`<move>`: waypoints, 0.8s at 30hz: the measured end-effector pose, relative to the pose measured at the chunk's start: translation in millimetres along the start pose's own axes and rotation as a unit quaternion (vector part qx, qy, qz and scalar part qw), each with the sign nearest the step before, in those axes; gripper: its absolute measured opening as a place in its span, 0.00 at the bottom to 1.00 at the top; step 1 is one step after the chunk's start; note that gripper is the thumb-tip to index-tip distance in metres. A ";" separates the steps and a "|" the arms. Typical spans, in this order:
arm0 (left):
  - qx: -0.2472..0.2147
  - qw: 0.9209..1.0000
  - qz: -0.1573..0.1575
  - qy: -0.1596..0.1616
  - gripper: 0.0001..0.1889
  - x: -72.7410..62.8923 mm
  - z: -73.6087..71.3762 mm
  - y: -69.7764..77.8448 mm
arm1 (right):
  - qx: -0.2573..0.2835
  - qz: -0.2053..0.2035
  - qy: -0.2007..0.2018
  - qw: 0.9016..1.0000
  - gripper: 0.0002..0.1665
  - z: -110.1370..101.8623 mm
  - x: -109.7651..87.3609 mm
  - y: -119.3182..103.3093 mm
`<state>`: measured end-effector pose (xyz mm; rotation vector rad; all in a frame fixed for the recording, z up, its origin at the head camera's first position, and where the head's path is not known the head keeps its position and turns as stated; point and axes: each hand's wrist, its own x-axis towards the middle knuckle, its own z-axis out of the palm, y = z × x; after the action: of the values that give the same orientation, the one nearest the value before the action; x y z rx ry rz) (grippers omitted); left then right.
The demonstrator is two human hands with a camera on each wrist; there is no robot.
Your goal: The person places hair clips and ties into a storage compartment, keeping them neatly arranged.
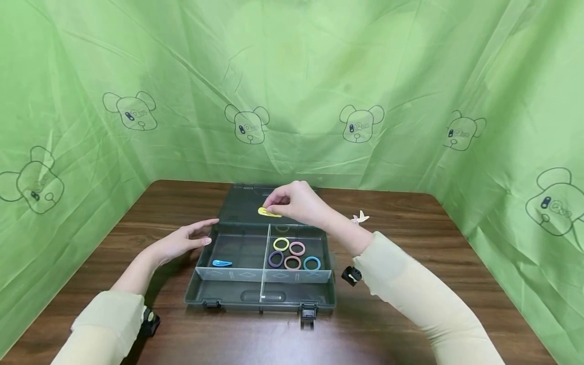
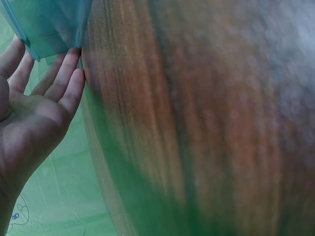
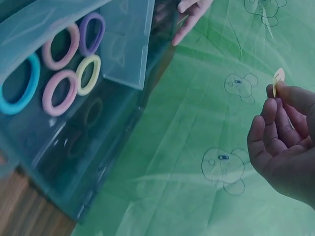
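In the head view my right hand [image 1: 298, 203] pinches a yellow snap hair clip [image 1: 269, 212] between thumb and finger, above the lid of the dark see-through box [image 1: 191, 299]. The right wrist view shows the yellow clip [image 3: 278, 78] at the fingertips. My left hand [image 1: 175, 245] touches the box's left side with fairly straight fingers, which the left wrist view shows at the box's edge. A blue snap hair clip [image 1: 222, 263] lies in the upper left compartment. Several hair ties, among them a yellow one [image 1: 281, 244] and a blue one [image 1: 312, 263], lie in the upper right compartment.
The box's lid [image 1: 242, 203] lies folded back on the wooden table [image 1: 388, 324]. Right of it, partly behind the right forearm, is a small pale starfish-shaped piece [image 1: 362, 217]. A latch [image 1: 308, 312] sticks out in front. Green cloth [image 1: 301, 61] hangs around the table.
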<state>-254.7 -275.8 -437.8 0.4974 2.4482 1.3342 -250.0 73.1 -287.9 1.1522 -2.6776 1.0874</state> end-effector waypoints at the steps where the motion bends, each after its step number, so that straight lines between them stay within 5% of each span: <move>1: 0.001 1.000 0.000 0.000 0.31 0.2 -0.3 0.2 | 0.003 -0.001 0.001 1.000 0.03 2.7 2.0 -0.9; 24: -0.011 1.000 -0.006 -0.007 0.31 1.1 -1.5 1.6 | 0.005 -0.013 -0.055 0.998 0.03 75.8 43.4 10.3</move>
<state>-256.0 -275.6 -435.7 0.4839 2.4191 1.3463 -270.5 4.4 -338.8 1.2816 -2.7314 1.0650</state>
